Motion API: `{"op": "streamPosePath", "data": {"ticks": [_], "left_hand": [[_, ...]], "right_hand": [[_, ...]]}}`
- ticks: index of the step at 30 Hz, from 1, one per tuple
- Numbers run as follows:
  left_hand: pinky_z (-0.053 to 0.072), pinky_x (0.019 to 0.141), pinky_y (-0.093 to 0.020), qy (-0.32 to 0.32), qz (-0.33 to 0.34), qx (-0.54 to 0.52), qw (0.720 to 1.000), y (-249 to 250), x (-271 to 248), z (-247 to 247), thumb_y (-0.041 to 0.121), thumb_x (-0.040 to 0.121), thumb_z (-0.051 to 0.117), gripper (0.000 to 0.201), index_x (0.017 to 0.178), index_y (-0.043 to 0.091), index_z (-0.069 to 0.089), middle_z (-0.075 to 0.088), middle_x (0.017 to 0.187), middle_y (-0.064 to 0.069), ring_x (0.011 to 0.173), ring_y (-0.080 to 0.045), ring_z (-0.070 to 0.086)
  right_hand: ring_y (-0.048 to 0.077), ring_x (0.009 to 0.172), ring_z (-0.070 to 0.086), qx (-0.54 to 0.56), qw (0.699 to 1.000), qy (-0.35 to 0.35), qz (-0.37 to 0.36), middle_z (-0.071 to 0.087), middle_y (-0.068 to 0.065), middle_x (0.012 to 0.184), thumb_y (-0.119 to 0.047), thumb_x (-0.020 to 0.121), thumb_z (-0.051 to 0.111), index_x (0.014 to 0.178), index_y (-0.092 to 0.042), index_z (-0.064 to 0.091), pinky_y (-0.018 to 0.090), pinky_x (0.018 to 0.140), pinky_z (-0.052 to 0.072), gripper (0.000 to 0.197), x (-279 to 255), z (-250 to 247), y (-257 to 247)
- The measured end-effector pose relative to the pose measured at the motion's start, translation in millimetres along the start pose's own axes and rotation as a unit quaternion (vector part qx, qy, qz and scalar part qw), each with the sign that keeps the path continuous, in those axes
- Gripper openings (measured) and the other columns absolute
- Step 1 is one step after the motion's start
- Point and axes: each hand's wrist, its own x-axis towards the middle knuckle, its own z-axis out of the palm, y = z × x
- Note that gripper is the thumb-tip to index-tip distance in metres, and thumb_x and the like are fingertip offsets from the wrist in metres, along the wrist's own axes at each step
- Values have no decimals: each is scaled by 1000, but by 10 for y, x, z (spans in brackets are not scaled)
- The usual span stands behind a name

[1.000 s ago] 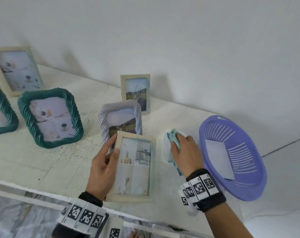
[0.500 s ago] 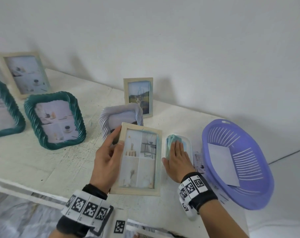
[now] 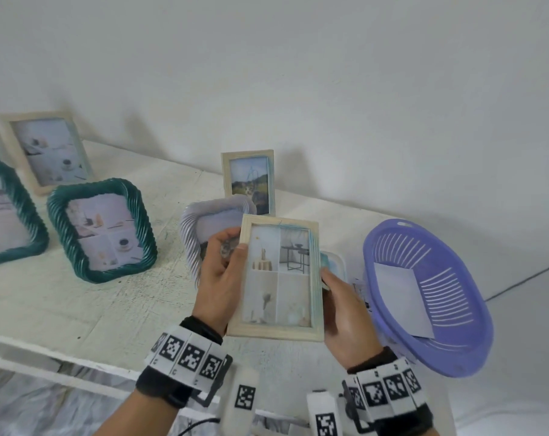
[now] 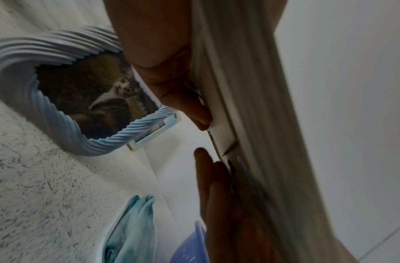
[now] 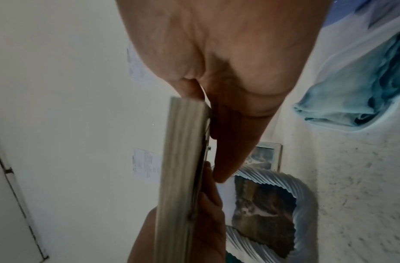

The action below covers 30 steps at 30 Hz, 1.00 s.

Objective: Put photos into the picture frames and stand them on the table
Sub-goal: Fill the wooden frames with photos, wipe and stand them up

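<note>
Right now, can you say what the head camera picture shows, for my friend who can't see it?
Two hands, left hand and right hand, hold a pale wooden photo frame above a white table. Other framed photos stand behind, including a teal frame. A purple basket holding paper sits at right.

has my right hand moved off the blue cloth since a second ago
Yes. The right hand has left the blue cloth in its white tray and come toward you and left, and now holds the wooden frame by its right edge.
</note>
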Motion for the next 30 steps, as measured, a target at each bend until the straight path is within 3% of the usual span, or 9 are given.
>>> {"op": "streamPosePath", "data": {"ticks": [4,7,11,17,21,24,26,28,30], "left_hand": [[47,100,-26,-89,-61,37,993,67,-61,95,47,91,60,50,135,28,51,65,118,17,108,8,59],[47,96,-17,-191,-91,50,976,104,-121,179,65,77,65,62,132,44,46,60,125,24,111,15,55],[44,107,-47,-231,-169,23,958,125,-93,231,85,65,64,111,146,13,39,52,143,-10,129,-20,54],[52,95,-45,-262,-196,-59,943,286,-75,211,72,66,69,74,115,15,68,73,111,-10,105,-24,69],[51,77,-38,-261,-165,-33,951,361,15,94,72,69,63,46,84,29,72,70,79,8,76,-6,67],[49,73,-33,-247,-149,-17,957,448,105,7,72,74,63,49,93,27,63,67,75,14,74,-3,66],[50,66,-30,-233,-142,-12,962,507,183,-49,74,72,65,59,98,21,60,67,75,10,67,-6,63],[57,70,-44,-207,-120,-12,971,599,258,-113,73,71,66,77,115,10,57,68,79,3,70,-11,65],[49,95,-60,-198,-109,6,974,636,367,-219,76,66,69,96,140,20,45,68,112,-10,103,-29,68]], "right_hand": [[45,107,54,47,997,-8,-60,60,24,118,-32,98,45,127,-6,59,54,95,43,41,-93,3,14],[38,98,58,-51,993,-27,-104,63,21,110,-22,96,48,118,-7,63,44,78,51,30,-174,31,30],[29,102,66,-204,956,-67,-201,65,5,121,-5,101,42,123,-15,61,43,78,57,31,-278,153,39],[13,93,61,-403,864,-5,-302,57,-17,106,-24,88,68,122,-40,46,25,74,53,43,-265,315,37],[9,83,54,-581,721,68,-370,50,-13,95,-37,81,58,114,-33,54,29,67,51,34,-191,311,-94],[15,65,47,-717,558,123,-399,50,-6,75,-33,84,47,95,-24,65,28,54,38,23,-148,415,-246],[14,49,44,-761,502,150,-384,52,-9,58,-34,87,42,89,-24,68,24,46,24,28,-117,555,-291],[11,39,47,-747,530,162,-368,56,-6,50,-31,92,42,95,-26,69,21,37,27,28,-92,733,-280],[11,43,58,-650,678,114,-323,66,-7,60,-30,98,45,102,-29,69,29,45,47,25,-36,944,-301]]}}
